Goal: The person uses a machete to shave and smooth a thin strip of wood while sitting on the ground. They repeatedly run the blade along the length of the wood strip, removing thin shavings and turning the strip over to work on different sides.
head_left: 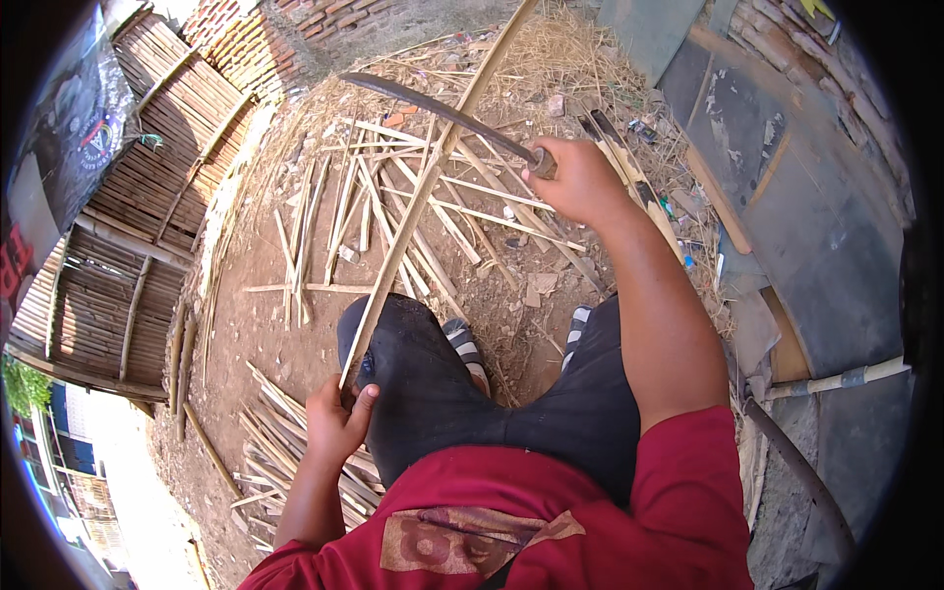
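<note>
My left hand (334,418) is closed round the near end of a long bamboo strip (405,228), which slants up and away to the right past my left knee. Closed on the handle of a machete, my right hand (580,182) is out in front on the right. The machete's dark curved blade (418,98) points to the left and crosses the strip near its far part. Whether the blade touches the strip or only passes over it, I cannot tell.
Several split bamboo strips (433,251) lie scattered on the dirt ahead. A pile of strips (270,442) is by my left side. Woven bamboo panels (157,177) stand at left, dark boards (796,197) at right, and a brick wall (236,44) behind.
</note>
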The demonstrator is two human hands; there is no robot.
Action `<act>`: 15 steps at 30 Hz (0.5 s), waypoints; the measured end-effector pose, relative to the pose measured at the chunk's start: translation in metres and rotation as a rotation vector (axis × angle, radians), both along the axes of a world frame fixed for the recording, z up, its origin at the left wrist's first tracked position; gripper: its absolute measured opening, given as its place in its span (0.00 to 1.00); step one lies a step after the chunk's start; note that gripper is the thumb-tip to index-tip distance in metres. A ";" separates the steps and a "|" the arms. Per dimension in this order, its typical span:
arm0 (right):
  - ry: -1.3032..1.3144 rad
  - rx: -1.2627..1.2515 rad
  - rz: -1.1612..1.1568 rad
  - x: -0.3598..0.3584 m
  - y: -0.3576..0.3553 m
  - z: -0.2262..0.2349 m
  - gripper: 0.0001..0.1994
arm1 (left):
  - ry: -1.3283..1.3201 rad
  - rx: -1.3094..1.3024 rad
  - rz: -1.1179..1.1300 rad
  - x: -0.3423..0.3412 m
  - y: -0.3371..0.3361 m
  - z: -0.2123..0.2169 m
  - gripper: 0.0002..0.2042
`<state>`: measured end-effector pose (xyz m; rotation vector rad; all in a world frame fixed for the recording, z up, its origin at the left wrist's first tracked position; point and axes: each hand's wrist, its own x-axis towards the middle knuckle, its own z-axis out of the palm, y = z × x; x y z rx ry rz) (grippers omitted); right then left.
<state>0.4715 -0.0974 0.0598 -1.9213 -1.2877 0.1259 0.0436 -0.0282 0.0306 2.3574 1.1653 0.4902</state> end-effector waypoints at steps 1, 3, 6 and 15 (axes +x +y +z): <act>-0.009 0.006 -0.018 -0.002 -0.002 0.002 0.09 | 0.001 -0.004 0.008 -0.001 -0.001 -0.001 0.19; -0.260 -0.069 0.157 -0.031 -0.002 0.003 0.10 | 0.036 0.003 -0.008 0.002 -0.002 0.002 0.19; -0.418 -0.143 0.273 -0.045 -0.003 0.011 0.12 | 0.111 -0.006 -0.030 -0.010 -0.001 0.001 0.18; -0.207 -0.025 0.212 -0.026 -0.005 0.000 0.08 | 0.015 -0.119 -0.009 -0.023 0.005 -0.004 0.17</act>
